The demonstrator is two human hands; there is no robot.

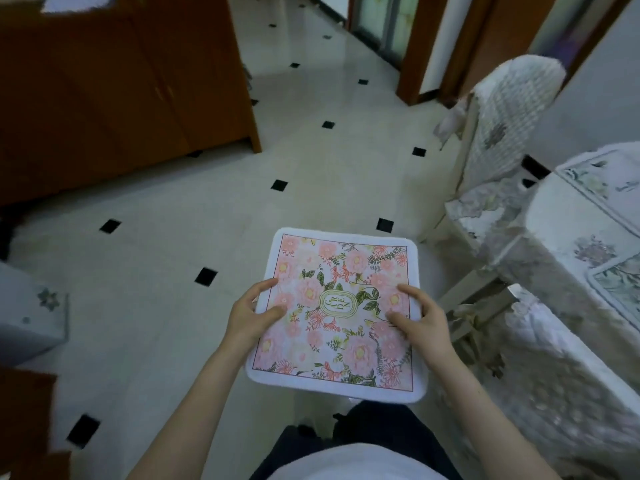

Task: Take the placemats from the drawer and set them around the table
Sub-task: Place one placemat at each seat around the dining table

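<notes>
I hold a square placemat (341, 271) flat in front of me above the floor. It has a white border, pink flowers, green leaves and an oval label in the middle. My left hand (251, 313) grips its left edge, thumb on top. My right hand (422, 323) grips its right edge the same way. Whether more mats lie under the top one I cannot tell. The table (568, 216), draped in a white floral cloth, stands at the right; a placemat (602, 178) lies on its top near the right edge of view.
A brown wooden cabinet (114, 98) fills the upper left. A chair (502, 116) with a pale lacy cover stands by the table, another covered seat (561, 375) at lower right. Cream floor tiles (194, 209) with black diamonds spread between. A doorway (381, 22) lies ahead.
</notes>
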